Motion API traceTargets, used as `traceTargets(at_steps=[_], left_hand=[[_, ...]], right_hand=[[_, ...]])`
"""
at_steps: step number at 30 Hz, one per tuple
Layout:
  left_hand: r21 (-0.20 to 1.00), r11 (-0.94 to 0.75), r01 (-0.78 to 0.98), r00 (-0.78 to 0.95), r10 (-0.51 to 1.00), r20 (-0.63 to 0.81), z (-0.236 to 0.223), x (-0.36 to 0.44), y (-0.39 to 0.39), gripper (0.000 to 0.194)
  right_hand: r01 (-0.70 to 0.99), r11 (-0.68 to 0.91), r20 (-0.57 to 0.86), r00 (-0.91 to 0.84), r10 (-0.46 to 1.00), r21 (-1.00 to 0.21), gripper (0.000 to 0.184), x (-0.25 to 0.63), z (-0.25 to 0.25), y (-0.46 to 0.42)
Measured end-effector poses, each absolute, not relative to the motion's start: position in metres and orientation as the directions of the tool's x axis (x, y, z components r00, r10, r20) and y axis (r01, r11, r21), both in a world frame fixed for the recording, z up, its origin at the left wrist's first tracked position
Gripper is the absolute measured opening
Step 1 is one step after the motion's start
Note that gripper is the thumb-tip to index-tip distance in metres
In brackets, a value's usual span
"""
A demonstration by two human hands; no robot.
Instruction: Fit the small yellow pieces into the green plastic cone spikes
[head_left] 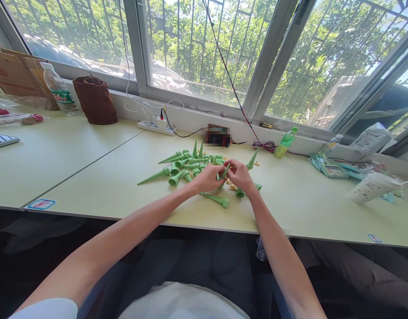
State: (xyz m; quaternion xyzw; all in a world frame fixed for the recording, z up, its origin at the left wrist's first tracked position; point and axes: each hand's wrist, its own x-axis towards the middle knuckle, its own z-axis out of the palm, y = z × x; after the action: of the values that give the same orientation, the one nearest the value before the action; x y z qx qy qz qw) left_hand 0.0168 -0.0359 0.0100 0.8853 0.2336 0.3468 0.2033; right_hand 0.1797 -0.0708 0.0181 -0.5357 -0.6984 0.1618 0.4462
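Observation:
My left hand (208, 178) and my right hand (239, 174) meet over the pale green table (91, 177), fingers curled together round one green cone-shaped spike (224, 172). Whether the right hand also pinches a small part is hidden by the fingers. A heap of several green spikes (182, 165) lies just beyond and left of my hands. One spike (216, 199) lies flat near the front, under my left wrist. Small yellowish pieces (229, 183) are scattered beneath my right hand.
A brown pouch (95, 100), a water bottle (59, 90) and cardboard stand at the back left. A white power strip (156, 126) with cables sits by the window sill. A green bottle (285, 142), plastic bags (326, 165) and a white cup (373, 187) lie right.

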Motion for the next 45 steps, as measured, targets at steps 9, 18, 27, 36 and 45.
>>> traceTargets(at_steps=[9, 18, 27, 36, 45], left_hand=[[0.509, -0.813, 0.284, 0.660, 0.550, 0.511, 0.0102, 0.0169, -0.0357, 0.009], [0.517, -0.811, 0.274, 0.665, 0.547, 0.508, 0.0108, 0.0166, -0.0374, 0.008], [0.507, -0.826, 0.246, 0.669, 0.524, 0.528, 0.0107, 0.0179, -0.0379, 0.005], [0.517, -0.810, 0.276, 0.638, 0.557, 0.532, 0.0084, 0.0183, -0.0359, 0.010], [0.536, -0.798, 0.275, 0.599, 0.578, 0.554, 0.0083, 0.0185, -0.0339, 0.009]], right_hand=[[0.614, 0.371, 0.441, -0.040, 0.897, -0.697, 0.020, 0.1816, 0.0162, -0.0698], [0.614, 0.363, 0.432, -0.040, 0.901, -0.701, 0.021, 0.1811, 0.0174, -0.0707], [0.544, 0.391, 0.464, -0.003, 0.886, -0.742, 0.019, 0.1825, 0.0139, -0.0669], [0.393, 0.417, 0.455, 0.003, 0.891, -0.820, 0.018, 0.1829, 0.0117, -0.0637], [0.295, 0.420, 0.451, 0.041, 0.892, -0.858, 0.027, 0.1826, 0.0125, -0.0621]])
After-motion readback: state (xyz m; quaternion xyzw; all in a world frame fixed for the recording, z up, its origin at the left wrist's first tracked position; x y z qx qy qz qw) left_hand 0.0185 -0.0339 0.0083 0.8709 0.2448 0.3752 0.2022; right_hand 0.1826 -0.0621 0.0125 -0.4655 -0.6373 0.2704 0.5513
